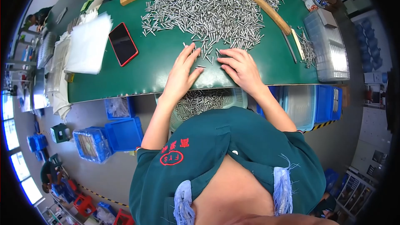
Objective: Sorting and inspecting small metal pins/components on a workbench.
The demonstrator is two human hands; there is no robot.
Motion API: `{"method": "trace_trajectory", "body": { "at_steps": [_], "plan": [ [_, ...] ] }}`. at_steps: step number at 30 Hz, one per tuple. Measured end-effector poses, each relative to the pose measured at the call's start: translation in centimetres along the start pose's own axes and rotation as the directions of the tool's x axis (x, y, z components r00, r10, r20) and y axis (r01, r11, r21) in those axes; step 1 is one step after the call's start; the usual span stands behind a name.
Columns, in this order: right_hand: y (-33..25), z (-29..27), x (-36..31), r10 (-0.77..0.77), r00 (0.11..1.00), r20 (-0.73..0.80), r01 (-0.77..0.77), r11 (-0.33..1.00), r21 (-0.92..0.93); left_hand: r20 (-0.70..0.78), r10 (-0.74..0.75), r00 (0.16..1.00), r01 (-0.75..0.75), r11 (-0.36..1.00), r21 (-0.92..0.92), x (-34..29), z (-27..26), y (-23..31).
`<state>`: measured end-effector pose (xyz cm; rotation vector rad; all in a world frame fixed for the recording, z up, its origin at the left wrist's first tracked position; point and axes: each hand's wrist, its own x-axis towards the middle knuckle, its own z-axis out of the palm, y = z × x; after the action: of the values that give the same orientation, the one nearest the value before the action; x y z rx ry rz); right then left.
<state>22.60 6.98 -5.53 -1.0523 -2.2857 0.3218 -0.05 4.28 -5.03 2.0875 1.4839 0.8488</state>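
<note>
A big heap of small silvery metal pins (204, 10) covers the far middle of the green table (146, 71). At its near edge, my left hand (182, 71) rests on the tabletop with its fingers spread, a few pins at the fingertips. Across from it lies my right hand (242, 68), palm down and fingers apart, its fingertips beside some stray pins. Several loose pins are scattered between the two hands. Neither hand is seen gripping anything. Below the table edge, partly hidden by my body, a pale green basket (239, 97) holds more pins.
Wooden strips (266, 10) border the heap. A red-edged phone (123, 44) and white sheets (89, 43) lie left. Clear plastic boxes (327, 46) stand right, near thin metal rods (307, 48). Blue bins (123, 133) sit below on the left. Other people are in the background.
</note>
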Motion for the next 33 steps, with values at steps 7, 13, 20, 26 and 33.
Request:
{"method": "trace_trajectory", "body": {
  "at_steps": [7,13,20,26,33],
  "plan": [
    [-0.9,1.0,1.2,-0.044,0.999,0.004,0.044,0.999,-0.021,-0.018,0.135,0.991,-0.128,0.968,0.218,-0.2,-0.5,0.3],
    [-1.4,0.5,0.8,-0.032,0.999,-0.002,0.032,0.999,-0.004,-0.114,0.115,0.987,-0.072,0.943,0.325,0.0,-0.1,1.4],
    [-3.5,0.8,0.5,0.068,0.998,0.008,-0.069,0.997,0.041,-0.175,0.087,0.981,-0.037,0.962,0.272,0.8,0.9,2.0],
    [-2.8,1.4,0.4,0.010,0.999,0.031,-0.011,1.000,0.021,-0.099,0.113,0.989,-0.081,0.954,0.289,2.5,1.9,1.4],
    [-2.5,1.2,0.0,0.169,0.985,0.037,-0.173,0.974,0.144,-0.048,0.068,0.997,-0.051,0.954,0.295,1.3,1.2,1.9]
  ]
}}
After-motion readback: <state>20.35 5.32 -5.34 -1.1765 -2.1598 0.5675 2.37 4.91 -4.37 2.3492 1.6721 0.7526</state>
